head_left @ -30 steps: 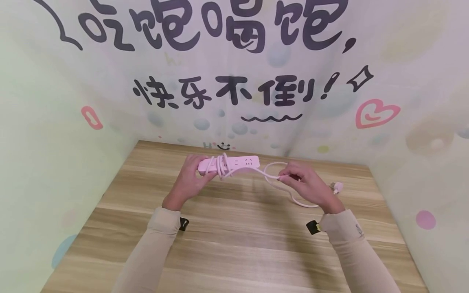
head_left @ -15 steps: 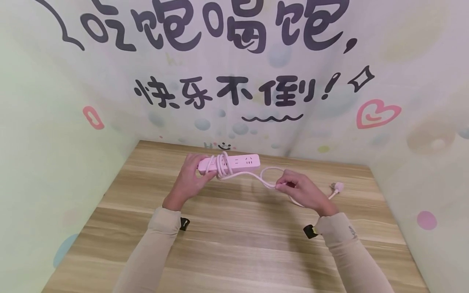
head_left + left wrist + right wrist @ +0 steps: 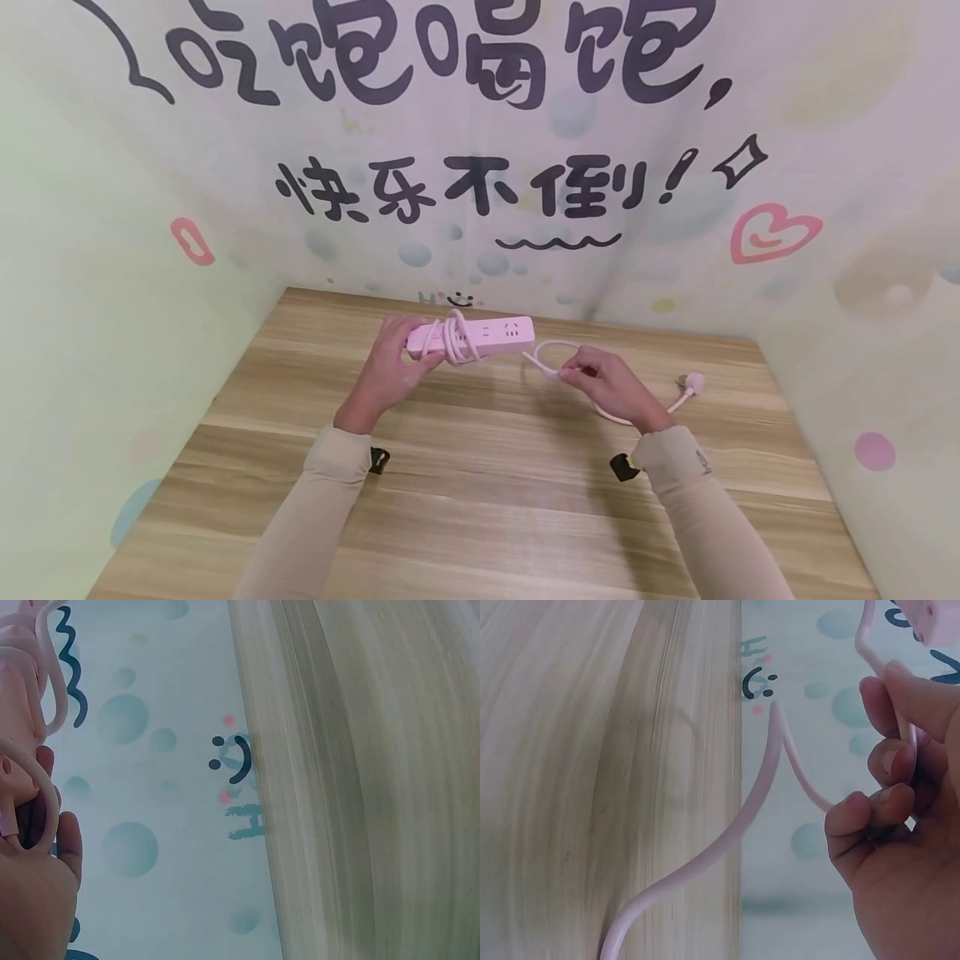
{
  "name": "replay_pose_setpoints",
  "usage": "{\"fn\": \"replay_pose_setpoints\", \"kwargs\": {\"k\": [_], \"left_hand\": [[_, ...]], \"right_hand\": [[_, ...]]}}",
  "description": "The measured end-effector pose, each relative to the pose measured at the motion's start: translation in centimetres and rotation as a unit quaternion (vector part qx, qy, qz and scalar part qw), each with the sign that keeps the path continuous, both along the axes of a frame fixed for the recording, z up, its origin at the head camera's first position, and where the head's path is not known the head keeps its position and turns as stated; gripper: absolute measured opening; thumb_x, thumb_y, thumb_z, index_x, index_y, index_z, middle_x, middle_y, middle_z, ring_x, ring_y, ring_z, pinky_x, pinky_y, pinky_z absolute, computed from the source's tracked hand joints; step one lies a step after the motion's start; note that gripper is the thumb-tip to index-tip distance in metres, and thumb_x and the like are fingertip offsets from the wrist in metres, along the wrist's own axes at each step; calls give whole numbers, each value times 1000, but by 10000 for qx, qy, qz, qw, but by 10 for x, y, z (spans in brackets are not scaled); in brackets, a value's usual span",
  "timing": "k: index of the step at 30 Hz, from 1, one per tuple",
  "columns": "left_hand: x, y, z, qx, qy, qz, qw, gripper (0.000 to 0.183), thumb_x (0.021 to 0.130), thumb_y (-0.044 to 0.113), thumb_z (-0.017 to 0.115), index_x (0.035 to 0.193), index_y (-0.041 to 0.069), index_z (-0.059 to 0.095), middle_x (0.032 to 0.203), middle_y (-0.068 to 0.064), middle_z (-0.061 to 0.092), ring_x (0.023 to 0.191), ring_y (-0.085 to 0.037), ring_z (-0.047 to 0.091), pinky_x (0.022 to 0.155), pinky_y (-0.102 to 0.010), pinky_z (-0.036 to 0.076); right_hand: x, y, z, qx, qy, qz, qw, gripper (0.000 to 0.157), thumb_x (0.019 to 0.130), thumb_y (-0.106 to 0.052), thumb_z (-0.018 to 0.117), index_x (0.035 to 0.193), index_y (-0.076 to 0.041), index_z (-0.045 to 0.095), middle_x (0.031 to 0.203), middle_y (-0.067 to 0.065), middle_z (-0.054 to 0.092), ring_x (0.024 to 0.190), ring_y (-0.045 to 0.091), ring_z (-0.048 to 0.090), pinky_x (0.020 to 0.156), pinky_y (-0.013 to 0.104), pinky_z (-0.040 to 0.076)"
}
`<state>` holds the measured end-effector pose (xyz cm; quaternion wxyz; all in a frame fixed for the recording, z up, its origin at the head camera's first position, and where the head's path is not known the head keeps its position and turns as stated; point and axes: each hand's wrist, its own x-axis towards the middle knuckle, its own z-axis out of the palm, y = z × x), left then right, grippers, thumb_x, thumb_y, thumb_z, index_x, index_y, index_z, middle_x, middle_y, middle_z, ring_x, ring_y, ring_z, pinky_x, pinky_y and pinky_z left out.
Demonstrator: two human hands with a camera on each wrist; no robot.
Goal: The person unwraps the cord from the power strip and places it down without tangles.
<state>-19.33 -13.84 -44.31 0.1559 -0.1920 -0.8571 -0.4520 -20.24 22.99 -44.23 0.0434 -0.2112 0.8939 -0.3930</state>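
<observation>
A pink power strip [image 3: 498,335] is held above the table, its socket face up. My left hand [image 3: 390,367] grips its left end, thumb in front and fingers behind. Several turns of its pink cord [image 3: 459,340] wrap the strip's left half. To the right, my right hand [image 3: 607,383] pinches the cord between thumb and forefinger, with the other fingers curled around it in the right wrist view. A loop of cord [image 3: 705,859] hangs from that hand. The pink plug [image 3: 694,383] lies on the table beyond the right wrist.
The wood-grain table [image 3: 480,517] reaches back to a printed cloth wall [image 3: 480,275] with dark lettering. Similar pale walls stand at the left and right sides. Black wrist cameras sit at both sleeves.
My right hand has moved left and slightly down with the cord, then toward the strip. The cord stretch between strip and hand now passes below the strip. The left hand holds nearly still.
</observation>
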Motion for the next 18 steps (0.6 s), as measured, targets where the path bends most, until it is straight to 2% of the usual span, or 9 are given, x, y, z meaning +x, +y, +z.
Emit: {"fn": "replay_pose_setpoints", "kwargs": {"k": [7,15,18], "left_hand": [[-1,1,-4,9,180,-58,9998,42,87,18,80,122,2,62,115,-12,64,113,-27,50,90,-42,44],[1,6,-5,-58,126,-90,9999,42,86,17,81,121,2,62,111,-11,64,108,-25,48,86,-38,43],[3,7,-6,-88,99,-96,9999,42,86,17,81,121,2,63,110,-11,65,106,-25,48,85,-40,43]], "right_hand": [[-9,-1,-5,-6,-1,-275,9996,22,98,-28,68,98,-7,75,83,1,59,73,14,51,65,25,42],[-17,0,-8,-83,-235,-558,9981,25,100,-31,66,99,-8,74,84,8,63,72,15,50,65,27,42],[-20,0,-8,-114,-259,-661,9974,24,100,-30,65,101,-7,74,89,14,68,75,15,52,66,27,43]]}}
